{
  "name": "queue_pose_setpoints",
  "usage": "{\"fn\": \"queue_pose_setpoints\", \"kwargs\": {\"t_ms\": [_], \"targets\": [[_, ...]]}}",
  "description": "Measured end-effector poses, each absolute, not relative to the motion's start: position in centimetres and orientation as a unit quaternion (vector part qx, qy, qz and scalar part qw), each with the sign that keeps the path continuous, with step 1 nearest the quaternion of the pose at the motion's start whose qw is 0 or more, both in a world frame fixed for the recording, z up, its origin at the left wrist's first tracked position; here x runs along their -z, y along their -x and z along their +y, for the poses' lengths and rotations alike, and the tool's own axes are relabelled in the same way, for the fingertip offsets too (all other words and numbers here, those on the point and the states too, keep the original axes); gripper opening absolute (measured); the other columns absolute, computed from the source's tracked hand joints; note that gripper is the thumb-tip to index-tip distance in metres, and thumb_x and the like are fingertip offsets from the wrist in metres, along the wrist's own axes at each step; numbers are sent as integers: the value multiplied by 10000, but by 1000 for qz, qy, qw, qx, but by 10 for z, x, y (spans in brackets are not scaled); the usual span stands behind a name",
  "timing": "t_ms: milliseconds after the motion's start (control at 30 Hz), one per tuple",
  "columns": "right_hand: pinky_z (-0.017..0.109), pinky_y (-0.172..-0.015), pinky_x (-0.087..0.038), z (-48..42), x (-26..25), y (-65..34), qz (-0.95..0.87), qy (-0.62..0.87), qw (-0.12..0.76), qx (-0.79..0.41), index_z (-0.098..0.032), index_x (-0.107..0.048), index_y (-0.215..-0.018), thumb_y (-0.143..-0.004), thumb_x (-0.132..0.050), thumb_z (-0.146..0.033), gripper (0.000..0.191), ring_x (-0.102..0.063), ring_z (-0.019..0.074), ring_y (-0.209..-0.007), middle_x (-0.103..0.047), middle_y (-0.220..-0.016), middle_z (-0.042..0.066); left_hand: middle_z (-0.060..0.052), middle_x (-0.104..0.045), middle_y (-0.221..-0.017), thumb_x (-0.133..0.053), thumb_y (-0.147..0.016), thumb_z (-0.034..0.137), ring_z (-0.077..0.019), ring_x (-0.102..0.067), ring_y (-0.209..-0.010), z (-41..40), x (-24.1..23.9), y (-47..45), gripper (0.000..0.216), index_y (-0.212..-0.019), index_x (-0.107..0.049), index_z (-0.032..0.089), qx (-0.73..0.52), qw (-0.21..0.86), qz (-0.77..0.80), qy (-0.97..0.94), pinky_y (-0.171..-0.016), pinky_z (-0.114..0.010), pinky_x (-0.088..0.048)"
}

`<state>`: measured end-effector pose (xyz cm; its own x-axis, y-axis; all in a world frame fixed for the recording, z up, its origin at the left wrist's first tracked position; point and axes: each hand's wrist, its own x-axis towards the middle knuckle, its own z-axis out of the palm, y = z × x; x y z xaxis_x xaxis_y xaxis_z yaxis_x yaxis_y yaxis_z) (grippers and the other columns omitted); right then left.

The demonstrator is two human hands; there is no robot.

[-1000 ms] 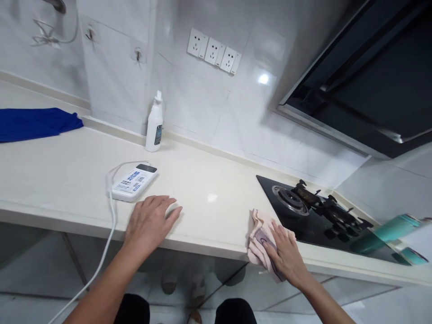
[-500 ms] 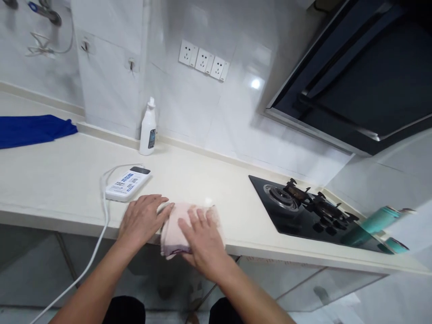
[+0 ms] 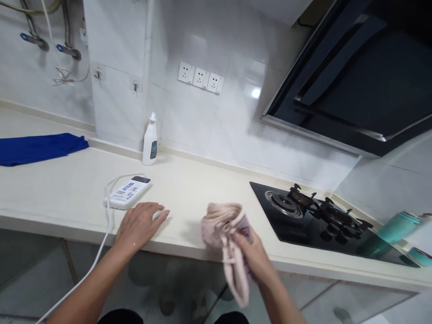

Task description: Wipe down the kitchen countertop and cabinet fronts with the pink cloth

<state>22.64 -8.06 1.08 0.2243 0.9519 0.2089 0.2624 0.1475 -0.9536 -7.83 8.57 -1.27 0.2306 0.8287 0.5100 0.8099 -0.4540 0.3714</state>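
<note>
My right hand (image 3: 254, 255) grips a bunched pale pink cloth (image 3: 225, 234), lifted just off the front edge of the cream countertop (image 3: 189, 189); part of the cloth hangs down below the edge. My left hand (image 3: 140, 225) lies flat on the countertop with its fingers stretched out, holding nothing. It rests just in front of a white power bank (image 3: 127, 192) whose white cable (image 3: 101, 245) runs off the edge.
A white spray bottle (image 3: 150, 140) stands against the tiled wall. A blue cloth (image 3: 37, 147) lies far left. A black gas hob (image 3: 313, 220) is set in the counter at right, under a dark range hood (image 3: 354, 85). Teal bottles (image 3: 393, 231) sit far right.
My right hand slid the pink cloth leftward along the counter toward my left hand, then bunched it up and lifted it off the surface. My left hand stayed flat in place.
</note>
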Motion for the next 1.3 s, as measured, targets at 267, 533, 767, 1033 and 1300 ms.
{"fn": "queue_pose_setpoints", "kwargs": {"t_ms": [267, 533, 767, 1033, 1300], "targets": [[525, -994, -501, -83, 7, -380, -474, 768, 431, -13, -167, -710, -1089, -730, -634, -827, 754, -632, 368, -1076, -720, -1074, 154, -120, -750, -1303, -428, -960, 569, -372, -627, -1298, 85, 13, 78, 508, -1131, -758, 222, -321, 19, 520, -791, -1046, -539, -464], [618, -1067, -467, -101, 20, -352, -587, 759, 225, 168, -334, -685, -1386, -1021, -443, -621, 524, -543, 379, -1307, -573, -1454, 145, -120, -749, -1308, -453, -962, 558, -374, -648, -1257, 87, 20, 78, 467, -1112, -752, 232, -331, -5, 513, -792, -1015, -532, -476], [623, -1235, -357, -77, 36, -372, -718, 662, 136, 164, -312, -682, -1412, -1100, -364, -513, 489, -391, 330, -1539, -523, -1592, 113, -103, -784, -1201, -460, -992, 546, -345, -690, -1182, 84, 26, 77, 442, -1101, -755, 236, -372, -54, 478, -794, -961, -501, -501], [605, -1281, -259, 36, 41, -423, -727, 661, 63, 176, -266, -545, -1568, -1087, -320, -503, 581, -282, 340, -1599, -485, -1642, 105, -67, -799, -1145, -496, -1037, 492, -314, -735, -1074, 82, 28, 79, 331, -1127, -715, 261, -438, -139, 406, -790, -866, -462, -523], [648, -1199, -297, 201, 9, -409, -573, 815, 17, 79, -323, -377, -1653, -1060, -270, -537, 640, -274, 397, -1569, -354, -1703, 111, -61, -765, -1135, -576, -1020, 443, -267, -737, -1003, 71, 17, 75, 228, -1132, -691, 280, -480, -141, 421, -757, -831, -417, -575]]}}
